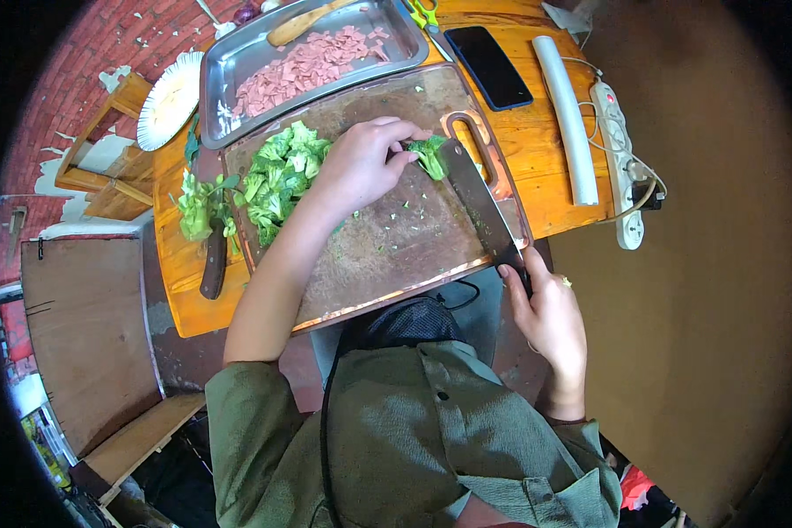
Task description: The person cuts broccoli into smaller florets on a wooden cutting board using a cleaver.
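Note:
With its fingertips, my left hand (369, 158) pinches a broccoli floret (429, 157) near the right side of a brown cutting board (396, 247). My right hand (549, 310) grips the handle of a cleaver (478, 201), whose broad dark blade lies along the floret's right side. Whether the edge has entered the floret cannot be told. A pile of cut broccoli (280, 175) sits on the board's left part, partly behind my left forearm. Small green crumbs dot the board's middle.
Behind the board, a metal tray (221, 86) holds diced pink meat (310, 63) and a wooden spatula (303, 23). A second knife (214, 264) and broccoli stalks (197, 208) lie left. Scissors (429, 20), a phone (488, 66), a white tube (565, 122) and a power strip (617, 152) are right.

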Tool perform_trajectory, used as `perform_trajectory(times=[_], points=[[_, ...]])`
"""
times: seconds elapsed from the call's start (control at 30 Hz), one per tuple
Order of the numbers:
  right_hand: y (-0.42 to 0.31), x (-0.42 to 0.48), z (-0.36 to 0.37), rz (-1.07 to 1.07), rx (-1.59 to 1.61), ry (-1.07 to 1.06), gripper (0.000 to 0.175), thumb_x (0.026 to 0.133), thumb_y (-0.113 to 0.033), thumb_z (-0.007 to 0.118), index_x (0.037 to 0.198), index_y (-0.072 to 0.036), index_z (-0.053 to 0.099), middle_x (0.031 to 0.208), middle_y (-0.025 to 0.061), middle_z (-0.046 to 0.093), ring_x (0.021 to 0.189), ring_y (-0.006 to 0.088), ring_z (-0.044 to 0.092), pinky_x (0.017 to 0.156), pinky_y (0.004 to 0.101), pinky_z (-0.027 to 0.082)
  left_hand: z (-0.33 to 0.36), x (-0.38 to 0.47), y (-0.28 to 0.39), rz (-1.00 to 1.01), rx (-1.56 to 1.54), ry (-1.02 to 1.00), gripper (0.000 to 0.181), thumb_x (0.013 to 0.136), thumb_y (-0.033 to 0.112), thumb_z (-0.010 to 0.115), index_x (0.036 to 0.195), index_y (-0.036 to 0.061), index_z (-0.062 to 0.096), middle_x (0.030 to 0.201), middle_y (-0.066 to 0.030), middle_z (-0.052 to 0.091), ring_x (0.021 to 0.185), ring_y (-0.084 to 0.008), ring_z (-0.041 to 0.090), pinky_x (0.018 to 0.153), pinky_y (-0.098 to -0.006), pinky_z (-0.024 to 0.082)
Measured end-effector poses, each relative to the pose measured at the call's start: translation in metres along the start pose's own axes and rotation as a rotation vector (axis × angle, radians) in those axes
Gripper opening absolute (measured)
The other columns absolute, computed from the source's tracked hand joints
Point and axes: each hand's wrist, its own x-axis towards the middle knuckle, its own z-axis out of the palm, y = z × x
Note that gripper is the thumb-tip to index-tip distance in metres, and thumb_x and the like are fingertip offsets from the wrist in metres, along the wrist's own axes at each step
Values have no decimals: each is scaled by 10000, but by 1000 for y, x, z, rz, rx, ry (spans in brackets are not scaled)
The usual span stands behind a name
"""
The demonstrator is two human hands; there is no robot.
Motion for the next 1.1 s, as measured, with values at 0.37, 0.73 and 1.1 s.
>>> perform_trajectory(times=[0.37, 0.73, 1.1], points=[[4, 11, -2, -40, 63, -54, 210, 1021, -184, 589, 1089, 9, 540, 704, 284, 645, 713, 478, 665, 577, 564, 502, 4, -5, -3, -40, 50, 107, 117, 841, 87, 782, 945, 44, 748, 861, -128, 690, 794, -280, 694, 735, -378, 553], [-16, 34, -24, 7, -105, -260, 247, 1033, -171, 540, 1096, 64, 498, 799, 326, 660, 805, 499, 673, 691, 577, 545, 10, -5, -9, 72, 177, 188, 85, 809, 90, 778, 870, 44, 739, 803, -127, 707, 773, -321, 677, 770, -428, 515], [-31, 70, -30, -37, -229, -285, 284, 1024, -213, 545, 1067, 68, 529, 799, 290, 676, 817, 472, 684, 737, 545, 550, 13, 0, -14, 89, 336, 276, 68, 800, 85, 773, 844, 41, 746, 788, -136, 725, 764, -311, 700, 796, -413, 512]])
